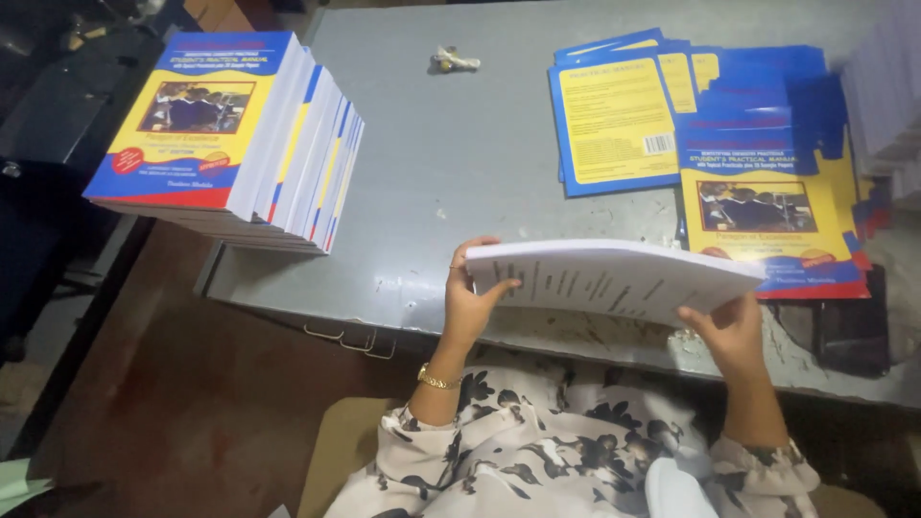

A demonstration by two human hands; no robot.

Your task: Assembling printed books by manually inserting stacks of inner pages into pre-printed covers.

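Note:
I hold a thick white stack of printed pages (614,278) flat above the near edge of a grey table (460,173). My left hand (470,302) grips the stack's left end, thumb on top. My right hand (734,331) supports its right end from below. A gold bracelet circles my left wrist. Beyond the stack, at the right, lie loose blue and yellow book covers (729,144), fanned out on the table.
A leaning pile of bound books (240,134) with blue, yellow and red covers stands at the table's left end. A small crumpled scrap (454,60) lies at the far middle. White page stacks (887,96) sit at the far right. Brown floor shows to the left.

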